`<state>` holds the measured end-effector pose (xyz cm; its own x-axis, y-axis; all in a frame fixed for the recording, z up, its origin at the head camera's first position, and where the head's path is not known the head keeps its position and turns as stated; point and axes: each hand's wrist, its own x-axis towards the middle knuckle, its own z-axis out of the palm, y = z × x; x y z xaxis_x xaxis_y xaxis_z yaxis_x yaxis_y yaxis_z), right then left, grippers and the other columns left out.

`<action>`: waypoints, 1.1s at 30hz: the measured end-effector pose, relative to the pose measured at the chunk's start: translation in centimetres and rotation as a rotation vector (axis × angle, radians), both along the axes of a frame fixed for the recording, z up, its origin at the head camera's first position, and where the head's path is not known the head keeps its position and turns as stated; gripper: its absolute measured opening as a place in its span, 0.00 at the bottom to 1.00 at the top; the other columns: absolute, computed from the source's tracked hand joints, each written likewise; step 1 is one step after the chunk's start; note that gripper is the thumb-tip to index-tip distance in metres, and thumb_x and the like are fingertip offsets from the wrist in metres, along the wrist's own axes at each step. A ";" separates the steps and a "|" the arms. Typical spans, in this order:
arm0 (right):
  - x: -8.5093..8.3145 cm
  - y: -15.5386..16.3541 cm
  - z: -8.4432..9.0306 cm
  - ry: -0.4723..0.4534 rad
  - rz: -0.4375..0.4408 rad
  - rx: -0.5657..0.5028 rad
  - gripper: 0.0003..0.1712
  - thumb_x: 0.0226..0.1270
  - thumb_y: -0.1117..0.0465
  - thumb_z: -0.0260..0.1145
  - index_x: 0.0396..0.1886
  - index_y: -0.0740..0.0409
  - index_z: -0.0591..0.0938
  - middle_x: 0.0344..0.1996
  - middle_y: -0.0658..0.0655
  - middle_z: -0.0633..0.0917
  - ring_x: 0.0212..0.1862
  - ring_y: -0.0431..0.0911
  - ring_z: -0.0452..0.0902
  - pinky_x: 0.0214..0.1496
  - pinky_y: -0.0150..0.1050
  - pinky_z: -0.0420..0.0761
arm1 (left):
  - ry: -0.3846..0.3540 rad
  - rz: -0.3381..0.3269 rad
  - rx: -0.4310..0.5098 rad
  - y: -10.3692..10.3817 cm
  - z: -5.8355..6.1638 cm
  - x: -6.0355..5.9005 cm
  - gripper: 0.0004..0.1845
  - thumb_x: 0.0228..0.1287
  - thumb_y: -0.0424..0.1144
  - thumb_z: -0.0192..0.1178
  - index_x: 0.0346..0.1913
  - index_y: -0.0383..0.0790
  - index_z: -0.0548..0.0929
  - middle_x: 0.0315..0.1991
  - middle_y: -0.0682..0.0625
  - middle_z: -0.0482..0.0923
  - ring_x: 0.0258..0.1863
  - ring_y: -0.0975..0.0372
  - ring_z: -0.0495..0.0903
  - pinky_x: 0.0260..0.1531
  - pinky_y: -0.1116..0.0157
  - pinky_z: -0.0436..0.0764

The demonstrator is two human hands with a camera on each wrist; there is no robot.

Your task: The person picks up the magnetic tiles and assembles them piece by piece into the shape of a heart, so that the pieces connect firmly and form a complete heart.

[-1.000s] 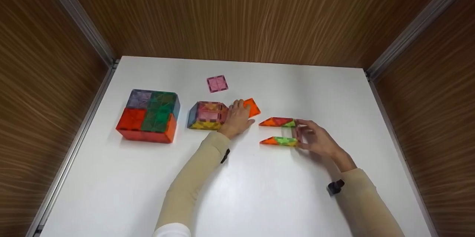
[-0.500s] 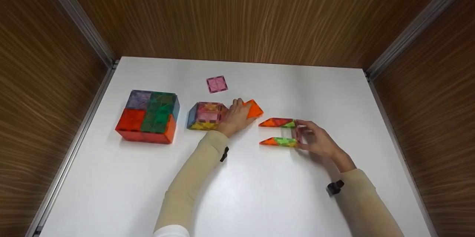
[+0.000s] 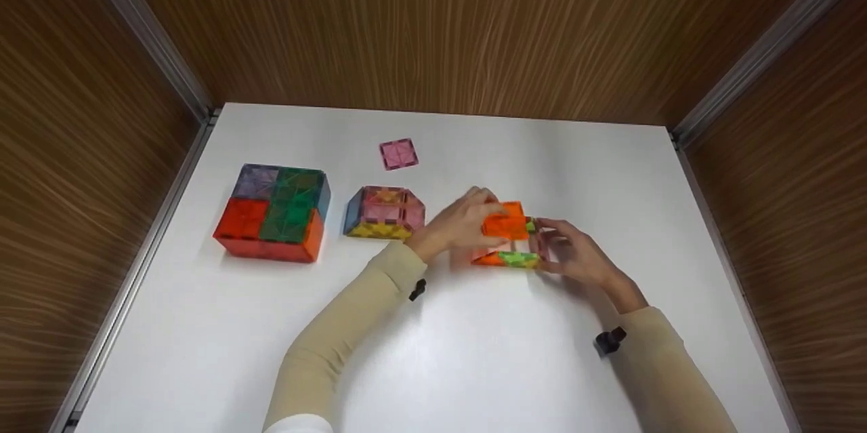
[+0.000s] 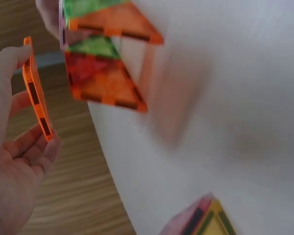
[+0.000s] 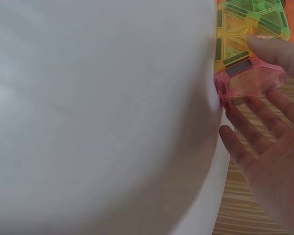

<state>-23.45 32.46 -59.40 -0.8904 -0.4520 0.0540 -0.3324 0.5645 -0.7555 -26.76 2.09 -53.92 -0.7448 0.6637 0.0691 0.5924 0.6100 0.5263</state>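
My left hand (image 3: 460, 224) pinches an orange square magnetic tile (image 4: 37, 93) between thumb and fingertips. In the head view, the tile hangs over a small, open-topped magnetic tile structure (image 3: 520, 259). Its two long sides combine orange, red, green and yellow pieces, and a pink tile (image 5: 247, 84) stands at the right end. Around that end, my right hand (image 3: 584, 258) steadies the structure, thumb (image 5: 277, 51) on the near yellow side and index finger on the far side. The left hand partly hides the structure's left end in the head view.
Left of the hands stands a pink and yellow slope-sided tile block (image 3: 385, 213). Farther left is a larger box of red, green and purple tiles (image 3: 271, 216). A loose pink square tile (image 3: 399, 154) lies on the white table (image 3: 474, 365) toward the back. Wood-grain panels (image 3: 433, 26) surround it.
My left hand has lifted the orange tile from beside the slope-sided block and carried it right, above the open structure. The right hand has stayed in place.
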 end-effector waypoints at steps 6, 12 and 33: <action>-0.2 -0.2 0.1 -0.024 0.007 0.027 0.49 0.56 0.65 0.82 0.78 0.57 0.70 0.73 0.65 0.77 0.67 0.63 0.80 0.71 0.67 0.76 | 0.134 -0.090 -0.066 1.7 -1.4 0.4 0.30 0.67 0.59 0.69 0.64 0.44 0.85 0.60 0.46 0.79 0.60 0.55 0.75 0.66 0.62 0.77; -0.2 -0.1 0.3 -0.049 -0.007 0.032 0.49 0.57 0.63 0.83 0.78 0.56 0.71 0.73 0.63 0.77 0.67 0.62 0.79 0.72 0.65 0.76 | 0.152 -0.108 -0.050 2.4 -2.1 0.2 0.28 0.67 0.59 0.70 0.62 0.45 0.86 0.60 0.46 0.79 0.60 0.54 0.75 0.64 0.58 0.77; 0.0 -0.1 0.3 -0.095 -0.040 0.010 0.51 0.55 0.60 0.85 0.78 0.52 0.71 0.74 0.61 0.76 0.69 0.61 0.78 0.74 0.64 0.74 | 0.015 0.393 0.022 0.1 -1.0 -5.2 0.32 0.77 0.58 0.60 0.70 0.36 0.78 0.63 0.39 0.80 0.65 0.48 0.76 0.69 0.51 0.77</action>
